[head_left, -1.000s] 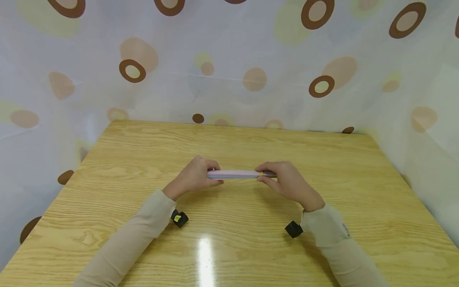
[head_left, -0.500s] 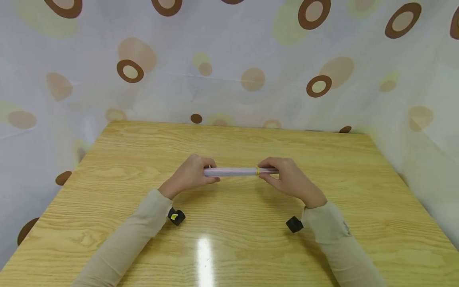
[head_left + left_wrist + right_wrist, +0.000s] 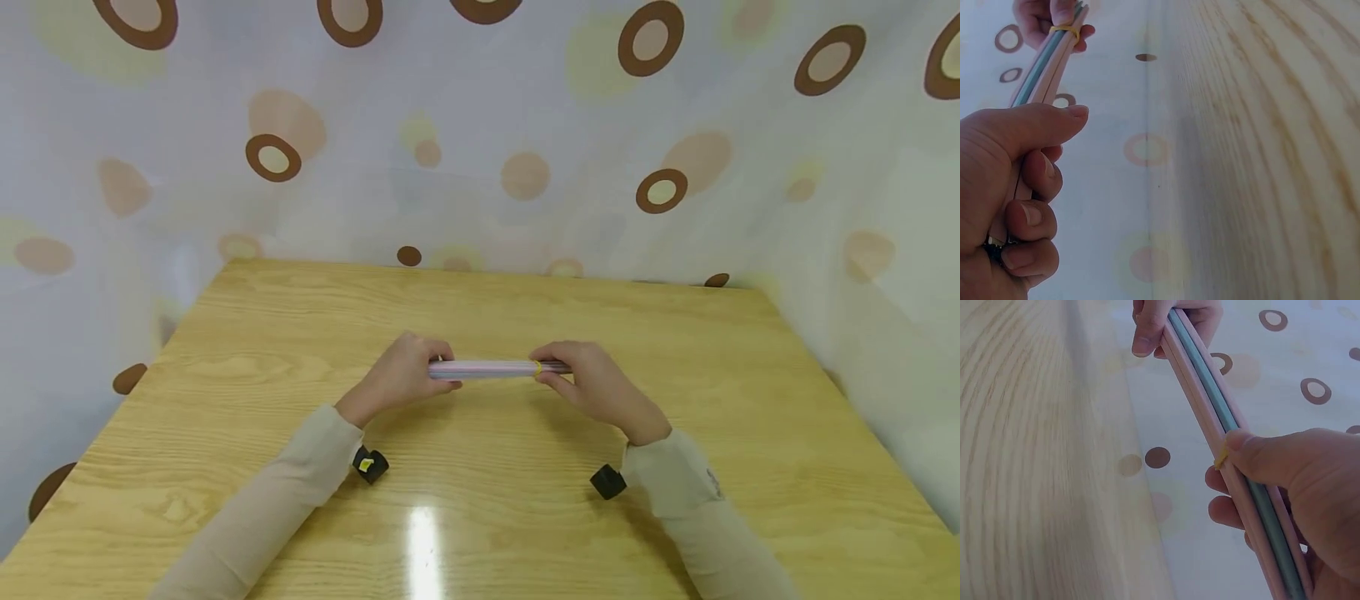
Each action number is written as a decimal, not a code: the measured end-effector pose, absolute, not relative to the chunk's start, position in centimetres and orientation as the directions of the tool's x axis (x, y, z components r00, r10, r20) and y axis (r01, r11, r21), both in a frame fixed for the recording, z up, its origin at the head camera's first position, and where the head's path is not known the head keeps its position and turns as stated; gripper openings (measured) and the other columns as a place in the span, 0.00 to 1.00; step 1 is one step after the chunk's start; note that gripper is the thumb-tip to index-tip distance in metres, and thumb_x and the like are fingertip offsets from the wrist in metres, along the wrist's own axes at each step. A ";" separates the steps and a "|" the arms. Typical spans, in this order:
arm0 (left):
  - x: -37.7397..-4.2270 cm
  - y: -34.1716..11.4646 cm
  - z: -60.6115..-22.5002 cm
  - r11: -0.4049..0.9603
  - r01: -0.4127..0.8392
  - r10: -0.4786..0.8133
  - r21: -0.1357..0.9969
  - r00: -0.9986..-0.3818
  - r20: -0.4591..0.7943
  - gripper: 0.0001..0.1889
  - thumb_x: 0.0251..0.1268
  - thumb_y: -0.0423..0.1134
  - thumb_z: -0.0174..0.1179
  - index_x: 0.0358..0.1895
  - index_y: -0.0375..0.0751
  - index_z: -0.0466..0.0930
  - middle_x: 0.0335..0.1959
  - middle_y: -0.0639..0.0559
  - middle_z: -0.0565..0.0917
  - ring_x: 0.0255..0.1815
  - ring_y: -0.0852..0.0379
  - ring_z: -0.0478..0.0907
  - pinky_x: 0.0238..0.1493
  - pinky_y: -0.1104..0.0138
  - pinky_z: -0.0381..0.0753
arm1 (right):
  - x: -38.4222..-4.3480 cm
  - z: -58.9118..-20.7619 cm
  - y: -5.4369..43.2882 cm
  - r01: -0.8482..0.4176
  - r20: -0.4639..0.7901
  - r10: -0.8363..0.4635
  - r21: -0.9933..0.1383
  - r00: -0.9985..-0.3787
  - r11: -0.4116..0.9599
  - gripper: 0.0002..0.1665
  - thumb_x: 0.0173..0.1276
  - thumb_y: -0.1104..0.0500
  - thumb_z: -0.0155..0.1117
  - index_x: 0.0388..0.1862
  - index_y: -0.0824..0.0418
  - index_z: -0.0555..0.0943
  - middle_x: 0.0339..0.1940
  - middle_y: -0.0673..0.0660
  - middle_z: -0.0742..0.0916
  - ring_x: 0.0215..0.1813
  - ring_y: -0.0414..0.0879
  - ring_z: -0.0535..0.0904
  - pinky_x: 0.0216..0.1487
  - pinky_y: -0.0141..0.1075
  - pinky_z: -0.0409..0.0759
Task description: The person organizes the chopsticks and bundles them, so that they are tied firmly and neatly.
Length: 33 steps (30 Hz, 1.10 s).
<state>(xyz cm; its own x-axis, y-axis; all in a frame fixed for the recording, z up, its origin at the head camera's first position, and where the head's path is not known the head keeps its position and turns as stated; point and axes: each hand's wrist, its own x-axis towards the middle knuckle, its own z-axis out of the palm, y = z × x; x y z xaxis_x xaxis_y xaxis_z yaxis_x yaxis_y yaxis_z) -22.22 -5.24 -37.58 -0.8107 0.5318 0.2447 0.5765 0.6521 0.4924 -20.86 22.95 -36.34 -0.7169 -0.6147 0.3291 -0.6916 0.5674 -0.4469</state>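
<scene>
A bundle of pink and blue pencils point(image 3: 487, 369) is held level above the table, one end in each hand. My left hand point(image 3: 397, 379) grips the left end; in the left wrist view its fingers curl round the pencils, with the thumb laid along them. A yellow rubber band point(image 3: 1065, 29) circles the bundle near the right end. My right hand point(image 3: 597, 385) pinches the bundle at this band, its thumb point(image 3: 1272, 456) on top and its fingertips on the far side. Both ends of the bundle are partly hidden by the hands.
A wood-grain table point(image 3: 480, 467) lies beneath the hands. Behind it and along both sides hangs a white curtain point(image 3: 465, 208) with brown and beige circles. A small black camera mount point(image 3: 608, 482) sits at the right wrist, and another mount point(image 3: 371, 464) at the left.
The right hand first shifts a little right along the bundle, then back left, its fingertips now over the rubber band. The left hand keeps its grip; the view tilts slightly.
</scene>
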 end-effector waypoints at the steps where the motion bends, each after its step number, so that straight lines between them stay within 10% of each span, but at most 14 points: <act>1: -22.2 -5.2 -37.6 0.654 0.580 0.535 0.486 -0.809 0.245 0.09 0.50 0.40 0.74 0.29 0.41 0.83 0.22 0.54 0.83 0.18 0.66 0.69 0.21 0.74 0.67 | -20.8 -36.5 22.9 -0.698 0.343 -0.614 -0.445 -0.711 0.561 0.15 0.61 0.66 0.68 0.48 0.68 0.82 0.43 0.60 0.87 0.42 0.48 0.86 0.44 0.35 0.82; 33: -21.5 -4.7 -37.9 0.597 0.618 0.553 0.511 -0.779 0.296 0.08 0.52 0.39 0.73 0.31 0.40 0.84 0.24 0.52 0.85 0.19 0.67 0.71 0.23 0.74 0.71 | -21.1 -36.4 21.8 -0.775 0.441 -0.641 -0.284 -0.628 0.564 0.15 0.57 0.58 0.73 0.43 0.61 0.86 0.35 0.53 0.89 0.29 0.38 0.83 0.39 0.36 0.80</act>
